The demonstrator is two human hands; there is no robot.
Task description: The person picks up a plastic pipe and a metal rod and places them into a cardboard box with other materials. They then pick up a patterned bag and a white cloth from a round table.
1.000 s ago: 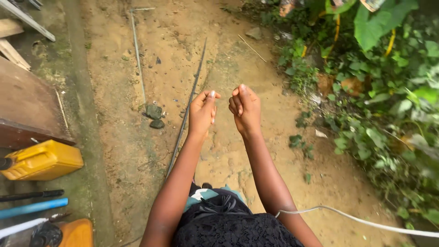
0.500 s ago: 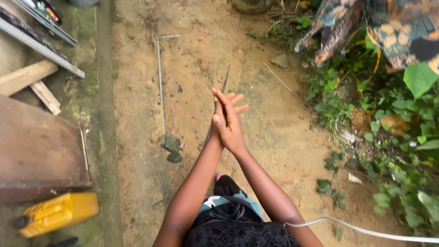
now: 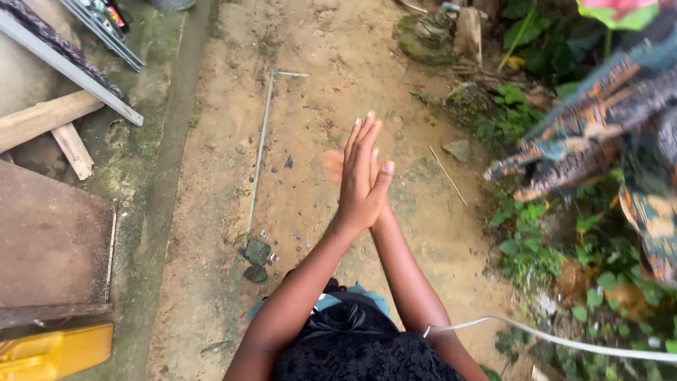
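My two hands are raised in front of me over a sandy dirt path point(image 3: 324, 63), pressed palm to palm. My left hand point(image 3: 361, 176) is in front, its fingers straight and pointing up and away. My right hand point(image 3: 382, 206) lies mostly hidden behind it; a blurred bit of finger shows past the left edge. Neither hand holds anything. My dark lace top point(image 3: 360, 353) fills the bottom of the view.
A thin metal rod point(image 3: 259, 155) lies along the path, ending at dark stones point(image 3: 255, 252). On the left are a brown wooden board point(image 3: 49, 261), planks point(image 3: 42, 120) and a yellow jerrycan point(image 3: 49, 353). Right: leafy plants point(image 3: 529, 247), patterned cloth point(image 3: 599, 134), a white cable point(image 3: 564, 342).
My hands went from apart with curled fingers to flat against each other, then rose slightly. The view shifted up the path, bringing the patterned cloth further into sight on the right.
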